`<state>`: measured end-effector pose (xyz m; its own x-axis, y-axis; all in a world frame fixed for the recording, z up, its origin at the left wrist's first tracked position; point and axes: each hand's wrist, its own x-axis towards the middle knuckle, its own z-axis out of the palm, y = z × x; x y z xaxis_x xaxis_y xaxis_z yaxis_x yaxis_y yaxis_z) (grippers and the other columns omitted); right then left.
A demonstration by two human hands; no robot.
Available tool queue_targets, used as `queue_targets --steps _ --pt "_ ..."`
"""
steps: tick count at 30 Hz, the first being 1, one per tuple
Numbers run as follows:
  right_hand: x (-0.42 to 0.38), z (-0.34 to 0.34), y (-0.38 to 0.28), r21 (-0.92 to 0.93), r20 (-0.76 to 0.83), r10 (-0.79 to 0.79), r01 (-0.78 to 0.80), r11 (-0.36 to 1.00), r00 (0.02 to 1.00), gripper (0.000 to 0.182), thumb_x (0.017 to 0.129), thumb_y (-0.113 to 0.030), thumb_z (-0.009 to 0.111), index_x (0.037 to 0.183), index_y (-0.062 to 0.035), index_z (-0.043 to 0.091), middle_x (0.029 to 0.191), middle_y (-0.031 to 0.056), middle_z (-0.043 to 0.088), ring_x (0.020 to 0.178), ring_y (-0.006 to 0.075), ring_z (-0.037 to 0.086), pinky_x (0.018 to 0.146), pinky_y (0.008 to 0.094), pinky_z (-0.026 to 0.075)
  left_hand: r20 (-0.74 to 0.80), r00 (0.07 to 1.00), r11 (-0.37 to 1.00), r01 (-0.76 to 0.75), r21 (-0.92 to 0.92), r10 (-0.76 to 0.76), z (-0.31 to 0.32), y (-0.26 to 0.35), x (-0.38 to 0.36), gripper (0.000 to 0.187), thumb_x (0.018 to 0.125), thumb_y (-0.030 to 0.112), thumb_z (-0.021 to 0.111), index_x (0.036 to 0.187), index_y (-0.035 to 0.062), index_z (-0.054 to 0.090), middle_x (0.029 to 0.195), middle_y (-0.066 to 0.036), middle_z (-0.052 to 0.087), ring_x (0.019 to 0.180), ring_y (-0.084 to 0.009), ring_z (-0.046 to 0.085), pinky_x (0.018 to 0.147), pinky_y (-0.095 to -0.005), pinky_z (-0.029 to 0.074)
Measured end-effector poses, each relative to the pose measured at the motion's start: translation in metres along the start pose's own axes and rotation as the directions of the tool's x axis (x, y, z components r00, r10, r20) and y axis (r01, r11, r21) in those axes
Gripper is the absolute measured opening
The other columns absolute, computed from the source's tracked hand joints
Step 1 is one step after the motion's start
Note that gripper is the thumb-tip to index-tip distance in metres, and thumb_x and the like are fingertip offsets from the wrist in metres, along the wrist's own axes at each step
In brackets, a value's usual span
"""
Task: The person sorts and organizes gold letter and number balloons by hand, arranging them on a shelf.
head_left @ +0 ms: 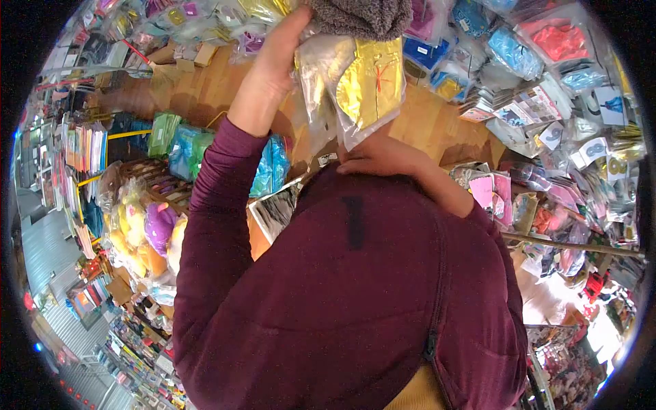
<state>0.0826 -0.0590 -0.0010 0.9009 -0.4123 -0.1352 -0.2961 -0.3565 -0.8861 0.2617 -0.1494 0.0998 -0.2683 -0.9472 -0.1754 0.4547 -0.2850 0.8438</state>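
My left hand (pixel 283 48) is raised at the top, its fingers closed by the upper left edge of a clear bag of gold foil (pixel 379 78). The fingertips are partly hidden. Below a grey fuzzy fabric (pixel 362 17), which covers its upper end, the bag hangs down, with a thin red mark or tie on the foil. Just under the bag's lower corner, my right hand (pixel 386 157) is held close to the front of my maroon jacket (pixel 342 273). Its fingers point left, loosely stretched, and I see nothing held in them.
Bagged goods, including a blue packet (pixel 512 55) and a red one (pixel 557 41), crowd the right. Plush toys (pixel 160 229) in plastic and green and blue packs (pixel 164 137) are on the left. A wooden floor (pixel 437 116) shows between. A rod (pixel 574 246) crosses at right.
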Motion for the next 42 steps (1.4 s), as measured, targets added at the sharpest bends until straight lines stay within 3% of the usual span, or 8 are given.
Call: queue_targets --steps 6,9,16,20,35,37,39,42 --pt "-0.091 -0.073 -0.056 0.390 -0.279 -0.083 0.191 0.901 0.957 0.034 0.086 -0.032 0.050 0.093 -0.0002 0.061 0.091 0.0148 0.062 0.089 0.0304 0.058 0.081 0.0350 0.043 -0.061 0.998 0.984 -0.040 -0.176 0.030 -0.062 -0.025 0.005 0.039 0.090 0.026 0.043 0.119 -0.0004 0.044 0.112 -0.017 0.055 0.099 -0.0288 0.056 0.086 -0.0399 0.048" --pt "-0.083 -0.101 -0.107 0.113 -0.546 -0.317 0.443 0.889 0.775 0.047 0.084 -0.038 0.051 0.102 0.0048 0.056 0.102 0.0201 0.058 0.099 0.0358 0.053 0.090 0.0403 0.038 -0.042 0.995 0.958 0.073 -0.279 -0.088 -0.050 -0.022 0.010 0.040 0.089 0.027 0.043 0.119 0.0000 0.044 0.113 -0.017 0.054 0.100 -0.0293 0.056 0.087 -0.0404 0.047" --pt "-0.064 -0.075 -0.165 0.071 0.169 -0.557 0.554 0.830 0.813 0.109 0.067 -0.074 0.046 0.129 0.0133 0.026 0.135 0.0309 0.025 0.129 0.0416 0.020 0.101 0.0504 0.022 -0.061 0.996 0.988 -0.074 -0.135 0.066 -0.012 -0.040 0.003 0.040 0.090 0.026 0.044 0.121 0.0008 0.043 0.113 -0.014 0.055 0.099 -0.0268 0.057 0.084 -0.0379 0.049" --pt "-0.100 -0.057 -0.151 -0.135 0.126 -0.655 0.667 0.733 0.745 0.104 0.069 -0.072 0.048 0.127 0.0128 0.032 0.134 0.0321 0.027 0.129 0.0411 0.023 0.103 0.0490 0.020 -0.172 0.984 0.996 -0.065 -0.065 0.053 -0.010 -0.039 -0.016 0.041 0.089 0.029 0.045 0.119 0.0006 0.045 0.112 -0.014 0.055 0.099 -0.0258 0.057 0.084 -0.0370 0.048" --pt "-0.164 -0.079 -0.134 0.276 -0.023 -0.542 0.526 0.804 0.840 0.072 0.074 -0.062 0.055 0.103 0.0029 0.061 0.109 0.0238 0.058 0.106 0.0379 0.054 0.100 0.0446 0.028 -0.130 0.990 0.988 -0.068 -0.135 0.051 -0.026 -0.045 -0.007 0.041 0.088 0.026 0.046 0.121 0.0010 0.043 0.114 -0.015 0.054 0.099 -0.0276 0.057 0.084 -0.0394 0.049" --pt "-0.159 -0.079 -0.111 0.508 -0.212 -0.542 0.565 0.650 0.813 0.088 0.072 -0.063 0.055 0.123 0.0078 0.042 0.124 0.0228 0.046 0.110 0.0408 0.048 0.099 0.0444 0.029 -0.160 0.986 0.997 -0.056 -0.048 0.047 -0.020 -0.047 -0.006 0.041 0.089 0.026 0.046 0.121 0.0007 0.043 0.114 -0.015 0.054 0.099 -0.0274 0.057 0.085 -0.0391 0.049" --pt "-0.144 -0.086 -0.128 -0.048 -0.319 -0.289 0.289 0.956 0.903 0.091 0.071 -0.062 0.056 0.125 0.0090 0.037 0.124 0.0268 0.043 0.114 0.0412 0.043 0.100 0.0462 0.028 -0.053 0.997 0.988 -0.060 -0.142 0.053 -0.019 -0.052 -0.002 0.041 0.089 0.026 0.044 0.121 0.0005 0.043 0.114 -0.015 0.054 0.099 -0.0267 0.057 0.085 -0.0384 0.049" --pt "-0.098 -0.065 -0.147 -0.010 0.020 -0.293 0.293 0.956 0.956 0.102 0.072 -0.064 0.050 0.131 0.0132 0.022 0.138 0.0305 0.019 0.128 0.0408 0.025 0.100 0.0496 0.026 -0.025 0.999 0.986 -0.039 -0.160 0.035 -0.011 -0.053 0.002 0.040 0.090 0.026 0.043 0.120 0.0000 0.043 0.113 -0.015 0.055 0.100 -0.0262 0.057 0.085 -0.0377 0.049"
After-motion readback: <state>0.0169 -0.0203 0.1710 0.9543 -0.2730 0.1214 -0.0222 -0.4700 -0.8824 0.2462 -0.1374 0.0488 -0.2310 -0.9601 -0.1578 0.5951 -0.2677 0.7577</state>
